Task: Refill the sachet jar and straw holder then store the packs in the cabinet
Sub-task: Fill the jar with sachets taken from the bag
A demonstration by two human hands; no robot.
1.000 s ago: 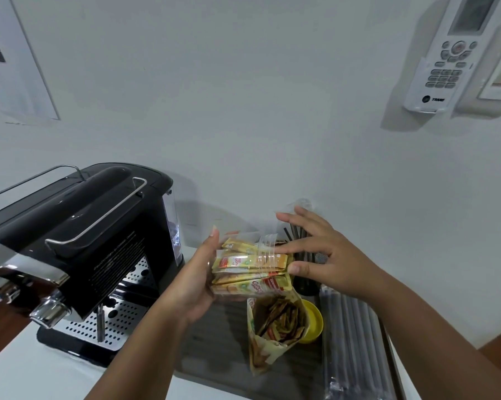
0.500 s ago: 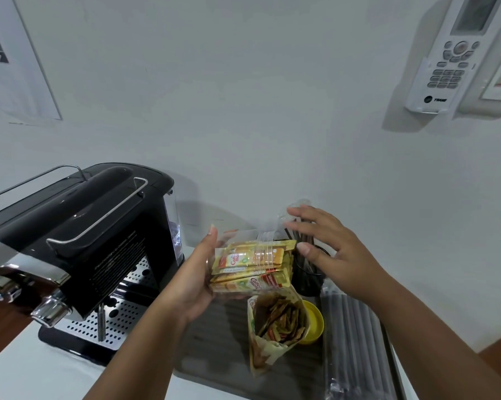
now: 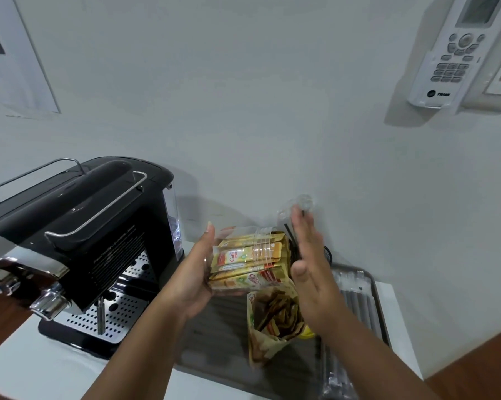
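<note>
My left hand (image 3: 196,272) grips a clear plastic sachet jar (image 3: 248,256), tipped on its side above the tray and stuffed with yellow creamer sachets. My right hand (image 3: 311,269) is flat and open against the jar's mouth, fingers pointing up. Under the jar stands an open yellow sachet pack (image 3: 272,319) with brown sachets inside. A dark straw holder (image 3: 327,255) with black straws sits behind my right hand, mostly hidden. A clear pack of straws (image 3: 353,307) lies along the tray's right side.
A black and chrome coffee machine (image 3: 79,241) fills the left of the white counter. The grey metal tray (image 3: 214,342) carries the packs. A yellow lid (image 3: 308,333) peeks out beside the sachet pack. A white remote (image 3: 451,50) hangs on the wall.
My right hand has swung from reaching over the jar to lying flat against its open end. The jar and my left hand have stayed about where they were.
</note>
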